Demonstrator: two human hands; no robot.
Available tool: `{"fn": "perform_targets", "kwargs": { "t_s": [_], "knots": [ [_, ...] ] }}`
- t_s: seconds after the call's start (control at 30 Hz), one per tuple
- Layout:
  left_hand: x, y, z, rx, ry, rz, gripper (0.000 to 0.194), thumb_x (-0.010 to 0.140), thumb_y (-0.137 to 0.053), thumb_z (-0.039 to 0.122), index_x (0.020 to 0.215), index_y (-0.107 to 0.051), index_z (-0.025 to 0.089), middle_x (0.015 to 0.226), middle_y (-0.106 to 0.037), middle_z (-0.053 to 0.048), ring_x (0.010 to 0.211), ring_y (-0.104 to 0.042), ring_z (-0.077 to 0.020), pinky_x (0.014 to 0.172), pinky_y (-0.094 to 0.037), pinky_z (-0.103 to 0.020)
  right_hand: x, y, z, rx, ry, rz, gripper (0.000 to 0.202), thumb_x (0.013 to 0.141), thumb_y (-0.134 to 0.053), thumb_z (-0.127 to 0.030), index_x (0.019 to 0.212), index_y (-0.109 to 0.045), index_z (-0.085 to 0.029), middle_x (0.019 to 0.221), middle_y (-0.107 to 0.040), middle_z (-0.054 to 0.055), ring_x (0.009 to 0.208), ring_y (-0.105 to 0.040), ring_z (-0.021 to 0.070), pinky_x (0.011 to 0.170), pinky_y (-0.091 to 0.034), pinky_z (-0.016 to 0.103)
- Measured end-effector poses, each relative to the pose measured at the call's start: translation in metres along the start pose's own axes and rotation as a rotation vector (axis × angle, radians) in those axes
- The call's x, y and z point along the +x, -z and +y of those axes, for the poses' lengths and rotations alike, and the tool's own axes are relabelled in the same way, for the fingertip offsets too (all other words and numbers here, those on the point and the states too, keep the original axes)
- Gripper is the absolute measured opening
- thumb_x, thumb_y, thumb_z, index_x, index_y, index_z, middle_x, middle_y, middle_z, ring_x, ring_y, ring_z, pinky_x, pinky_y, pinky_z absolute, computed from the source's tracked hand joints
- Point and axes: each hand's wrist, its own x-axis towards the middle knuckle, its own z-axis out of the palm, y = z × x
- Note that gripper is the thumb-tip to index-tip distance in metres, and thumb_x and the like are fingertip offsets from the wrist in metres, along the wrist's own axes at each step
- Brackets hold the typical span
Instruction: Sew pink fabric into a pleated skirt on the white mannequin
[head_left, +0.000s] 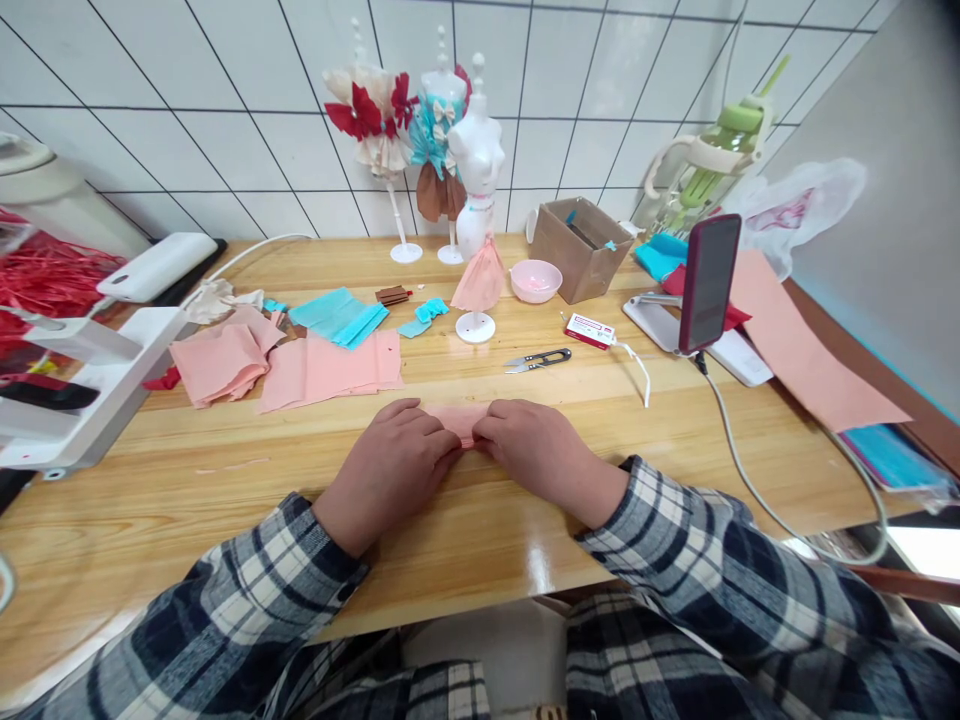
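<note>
A small pink paper strip (459, 422), with folds along its near edge, lies on the wooden table between my hands. My left hand (405, 462) grips its left end, fingers closed round it. At the right end, my right hand (534, 447) pinches the same strip. Beyond them stands a white mannequin (478, 160) wearing a pink skirt (480, 277). Thread snips (538, 361) lie behind my right hand. Flat pink sheets (334, 370) and a blue folded sheet (340, 316) rest behind my left hand.
Two dressed mannequins (377, 150) (440, 150) stand by the tiled wall. A pink bowl (535, 282), a cardboard box (577, 255) and a small white-red box (590, 331) are behind. The phone (709, 285) on its stand and a cable (739, 460) are right; a power strip (97, 400) is left.
</note>
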Motion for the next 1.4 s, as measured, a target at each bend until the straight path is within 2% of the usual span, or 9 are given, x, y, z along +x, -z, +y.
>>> {"fn": "perform_targets", "kwargs": {
  "t_s": [0.1,0.23,0.43,0.53,0.67,0.83,1.03,1.2,1.4],
  "knots": [
    [-0.001,0.0,0.0,-0.004,0.034,-0.009,0.026,0.094,-0.05,0.026,0.082,-0.073,0.022,0.077,-0.072,-0.001,0.076,-0.065,-0.0188,0.099,-0.04,-0.047,0.0,0.001,0.001,-0.001,-0.006,-0.005,0.017,0.095,-0.051,-0.026,0.091,-0.067,-0.022,0.09,-0.066,0.004,0.08,-0.061,0.0176,0.063,-0.037,0.028],
    [-0.001,0.0,0.0,0.003,0.027,-0.023,0.024,0.093,-0.051,0.022,0.084,-0.073,0.023,0.077,-0.071,0.0,0.078,-0.064,-0.0191,0.1,-0.039,-0.048,-0.001,0.002,0.002,-0.008,-0.004,-0.029,0.023,0.097,-0.046,-0.03,0.093,-0.068,-0.023,0.09,-0.068,0.003,0.08,-0.061,0.0185,0.062,-0.037,0.029],
    [0.001,0.001,0.0,0.024,-0.019,-0.004,0.024,0.092,-0.051,0.024,0.082,-0.072,0.019,0.079,-0.069,-0.005,0.077,-0.061,-0.0206,0.078,-0.048,-0.037,0.0,0.002,0.002,-0.004,-0.046,-0.037,0.019,0.095,-0.049,-0.025,0.094,-0.068,-0.022,0.088,-0.069,0.004,0.076,-0.062,0.0172,0.061,-0.036,0.029],
    [0.001,0.001,0.0,0.024,-0.013,-0.013,0.023,0.092,-0.052,0.023,0.084,-0.073,0.022,0.075,-0.069,-0.002,0.075,-0.062,-0.0192,0.088,-0.047,-0.041,-0.001,0.002,0.001,-0.002,-0.04,-0.029,0.019,0.095,-0.049,-0.023,0.092,-0.067,-0.021,0.085,-0.067,0.004,0.076,-0.061,0.0173,0.062,-0.036,0.028],
    [-0.001,0.001,0.0,0.019,0.021,-0.02,0.024,0.094,-0.05,0.023,0.084,-0.072,0.022,0.078,-0.07,-0.001,0.08,-0.064,-0.0182,0.103,-0.038,-0.047,-0.001,0.004,0.001,-0.005,-0.003,-0.012,0.017,0.093,-0.052,-0.02,0.089,-0.068,-0.022,0.085,-0.064,0.004,0.081,-0.06,0.0174,0.063,-0.037,0.027],
    [0.0,0.001,0.0,0.008,0.016,-0.015,0.024,0.093,-0.05,0.021,0.085,-0.073,0.022,0.078,-0.07,-0.001,0.08,-0.063,-0.0185,0.102,-0.038,-0.047,-0.003,0.004,0.001,-0.032,0.008,0.0,0.015,0.094,-0.052,-0.02,0.087,-0.066,-0.021,0.083,-0.064,0.003,0.079,-0.06,0.0179,0.063,-0.037,0.028],
    [0.001,0.001,0.0,-0.009,-0.022,-0.025,0.025,0.093,-0.05,0.023,0.08,-0.071,0.019,0.078,-0.07,-0.004,0.077,-0.062,-0.0193,0.081,-0.047,-0.037,-0.003,0.002,0.001,-0.04,-0.021,-0.003,0.017,0.095,-0.051,-0.023,0.087,-0.067,-0.021,0.083,-0.067,0.003,0.078,-0.061,0.0182,0.062,-0.038,0.029],
    [-0.001,0.0,0.001,0.034,0.026,-0.015,0.024,0.094,-0.05,0.025,0.084,-0.072,0.021,0.074,-0.069,-0.002,0.076,-0.063,-0.0186,0.097,-0.041,-0.045,-0.001,0.006,0.003,-0.007,-0.005,-0.016,0.019,0.095,-0.053,-0.027,0.089,-0.07,-0.022,0.084,-0.068,0.003,0.077,-0.062,0.0184,0.063,-0.038,0.029],
    [0.001,0.002,0.002,0.047,-0.02,-0.016,0.026,0.093,-0.048,0.021,0.082,-0.071,0.02,0.081,-0.068,-0.004,0.081,-0.061,-0.0188,0.094,-0.044,-0.043,0.0,0.01,0.004,0.026,0.008,-0.079,0.021,0.095,-0.051,-0.024,0.091,-0.071,-0.022,0.087,-0.068,0.004,0.081,-0.062,0.017,0.065,-0.038,0.027]
  ]
}}
